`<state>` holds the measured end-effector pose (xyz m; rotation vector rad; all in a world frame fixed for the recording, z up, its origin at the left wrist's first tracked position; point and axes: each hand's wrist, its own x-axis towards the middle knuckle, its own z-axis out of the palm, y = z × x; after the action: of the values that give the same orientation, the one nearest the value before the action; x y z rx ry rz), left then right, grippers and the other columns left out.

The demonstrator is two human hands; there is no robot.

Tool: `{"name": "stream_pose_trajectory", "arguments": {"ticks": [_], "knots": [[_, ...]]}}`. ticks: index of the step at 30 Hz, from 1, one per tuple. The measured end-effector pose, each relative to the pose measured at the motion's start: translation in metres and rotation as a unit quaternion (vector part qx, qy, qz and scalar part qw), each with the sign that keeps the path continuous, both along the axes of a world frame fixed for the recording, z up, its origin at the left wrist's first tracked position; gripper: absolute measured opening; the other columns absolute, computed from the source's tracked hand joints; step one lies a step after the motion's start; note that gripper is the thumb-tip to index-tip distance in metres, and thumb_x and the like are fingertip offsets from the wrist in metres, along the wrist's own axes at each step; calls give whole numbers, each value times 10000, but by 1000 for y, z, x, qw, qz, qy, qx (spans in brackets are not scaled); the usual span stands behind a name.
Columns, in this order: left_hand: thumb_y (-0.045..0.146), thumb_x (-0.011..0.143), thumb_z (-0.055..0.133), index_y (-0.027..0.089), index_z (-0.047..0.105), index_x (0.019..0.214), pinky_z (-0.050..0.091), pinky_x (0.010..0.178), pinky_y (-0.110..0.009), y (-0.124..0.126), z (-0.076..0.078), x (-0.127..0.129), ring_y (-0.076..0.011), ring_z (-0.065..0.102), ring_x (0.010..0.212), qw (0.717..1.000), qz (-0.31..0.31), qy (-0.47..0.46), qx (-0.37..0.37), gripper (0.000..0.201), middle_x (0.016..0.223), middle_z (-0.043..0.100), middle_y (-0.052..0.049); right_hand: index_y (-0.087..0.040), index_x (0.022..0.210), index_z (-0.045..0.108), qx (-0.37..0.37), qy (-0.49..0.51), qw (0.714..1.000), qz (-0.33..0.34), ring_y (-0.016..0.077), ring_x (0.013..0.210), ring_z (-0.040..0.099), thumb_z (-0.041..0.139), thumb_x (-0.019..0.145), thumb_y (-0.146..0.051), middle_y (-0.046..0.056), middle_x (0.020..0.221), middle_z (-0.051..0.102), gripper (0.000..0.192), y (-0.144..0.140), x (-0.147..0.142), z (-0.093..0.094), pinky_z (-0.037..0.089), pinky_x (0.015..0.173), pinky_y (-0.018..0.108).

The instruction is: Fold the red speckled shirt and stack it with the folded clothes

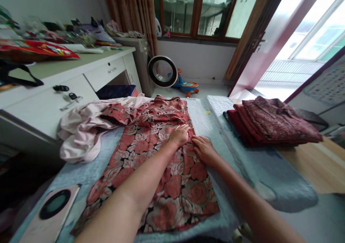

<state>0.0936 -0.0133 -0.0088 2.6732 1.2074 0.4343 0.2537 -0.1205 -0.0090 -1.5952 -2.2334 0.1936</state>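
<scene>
A red, black and beige floral garment (140, 157) lies spread on a bed or table with a pale blue cover (212, 121). Its upper part is at the far end, and one sleeve reaches out to the left. My left hand (180, 135) rests on the cloth near the right edge, its fingers laid over the fabric. Close beside it, my right hand (204, 149) touches that same edge, fingers stretched toward the left. A strip of cloth along this side looks turned inward. The undersides of both hands are hidden.
Folded dark red clothes (272, 122) are stacked at the right. A crumpled pale pink cloth (83, 131) lies left of the garment. At the near left is a pink flat box or device (51, 214). A cluttered white cabinet (67, 81) and a washing machine's open door (162, 71) stand beyond.
</scene>
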Motion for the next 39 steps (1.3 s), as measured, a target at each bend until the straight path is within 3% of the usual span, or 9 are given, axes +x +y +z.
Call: {"name": "stream_pose_trajectory", "arguments": {"ticks": [5, 11, 14, 18, 24, 29, 32, 35, 39], "knots": [[199, 944, 428, 163, 600, 1283, 318, 1177, -438, -13, 8, -2, -230, 436, 1386, 1000, 3, 17, 22, 382, 1483, 506, -106, -170, 1274, 616, -38, 23, 999, -12, 246, 1278, 502, 535, 877, -195, 118, 1414, 553, 406, -38, -4, 15, 383, 1090, 395], [235, 950, 460, 205, 647, 1171, 381, 1120, -398, -59, 16, -7, -203, 544, 1256, 996, -89, -5, 6, 292, 1333, 627, -72, -170, 1170, 641, -39, 29, 996, -78, 236, 1118, 557, 542, 877, -169, 111, 1182, 652, 309, -66, -15, 27, 415, 1001, 351], [264, 963, 454, 200, 615, 1229, 369, 1126, -393, -71, 14, -8, -200, 521, 1287, 997, -81, -5, -20, 318, 1368, 603, -74, -180, 1110, 647, -58, 46, 993, -93, 221, 1032, 577, 549, 861, -159, 92, 1080, 659, 269, -81, -21, 30, 430, 936, 318], [322, 989, 428, 208, 595, 1253, 339, 1143, -383, -73, 10, -8, -183, 498, 1312, 997, -61, -28, -24, 333, 1394, 584, -64, -158, 1242, 549, -109, 103, 978, -148, 197, 883, 626, 549, 835, -157, 60, 931, 680, 407, -104, -25, 31, 445, 806, 274], [374, 995, 422, 197, 581, 1244, 352, 1120, -383, -76, 12, -8, -192, 511, 1282, 997, -71, -28, -1, 344, 1358, 602, -60, -145, 1306, 491, -173, 80, 958, -216, 212, 766, 648, 580, 842, -271, 21, 753, 673, 489, -130, -29, 32, 401, 685, 270], [374, 987, 438, 197, 583, 1239, 370, 1100, -375, -78, 15, -8, -195, 527, 1254, 998, -62, -19, 1, 341, 1343, 608, -57, -204, 971, 615, -188, 54, 956, -217, 194, 750, 620, 579, 820, -272, 24, 748, 660, 169, -138, -29, 35, 366, 651, 261], [366, 973, 461, 190, 584, 1241, 367, 1106, -384, -78, 14, -8, -201, 531, 1251, 998, -62, -19, 3, 344, 1343, 607, -65, -217, 736, 549, -156, 66, 965, -202, 181, 767, 589, 559, 792, -241, 34, 787, 641, 62, -138, -29, 36, 375, 671, 260], [358, 961, 478, 189, 578, 1259, 355, 1119, -386, -77, 13, -8, -201, 516, 1272, 998, -62, -20, 4, 357, 1360, 597, -72, -228, 703, 495, -129, 145, 961, -196, 170, 737, 571, 518, 813, -275, 16, 753, 618, 122, -139, -29, 36, 388, 660, 258], [381, 968, 463, 208, 580, 1269, 343, 1133, -385, -76, 12, -7, -196, 495, 1298, 998, -62, -18, -4, 366, 1384, 583, -68, -237, 854, 502, -189, 279, 921, -196, 142, 552, 505, 492, 826, -304, -56, 587, 533, 73, -147, -32, 35, 344, 514, 233]]}}
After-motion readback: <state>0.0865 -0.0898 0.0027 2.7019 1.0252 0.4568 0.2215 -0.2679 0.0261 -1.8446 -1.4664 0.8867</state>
